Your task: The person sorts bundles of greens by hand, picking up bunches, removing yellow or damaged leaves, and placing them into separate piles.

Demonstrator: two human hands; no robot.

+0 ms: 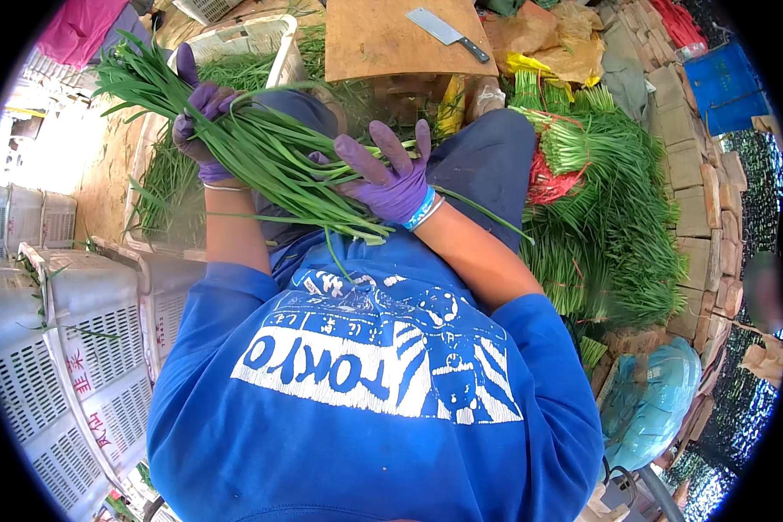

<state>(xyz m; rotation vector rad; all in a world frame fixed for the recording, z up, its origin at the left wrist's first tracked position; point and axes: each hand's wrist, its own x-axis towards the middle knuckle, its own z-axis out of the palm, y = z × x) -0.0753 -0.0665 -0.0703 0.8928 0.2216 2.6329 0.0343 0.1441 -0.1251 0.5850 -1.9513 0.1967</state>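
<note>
A loose bunch of long green garlic chives [270, 152] lies slantwise across my lap, leafy tips to the upper left and cut stems toward my belly. My left hand [204, 117], in a purple glove, is closed round the leafy part with its thumb sticking up. My right hand [391, 181], gloved the same way, touches the stem end with its fingers stretched out and spread. One single stalk [483, 213] juts out past my right wrist. Part of the right thumb is hidden among the leaves.
Ahead stands a wooden board [400, 43] with a cleaver [448, 35] on it. A white crate [278, 43] holds loose greens at the left. Tied chive bundles [600, 209] are piled at my right, beside stacked bricks [692, 200]. White plastic crates [96, 348] stand at the lower left.
</note>
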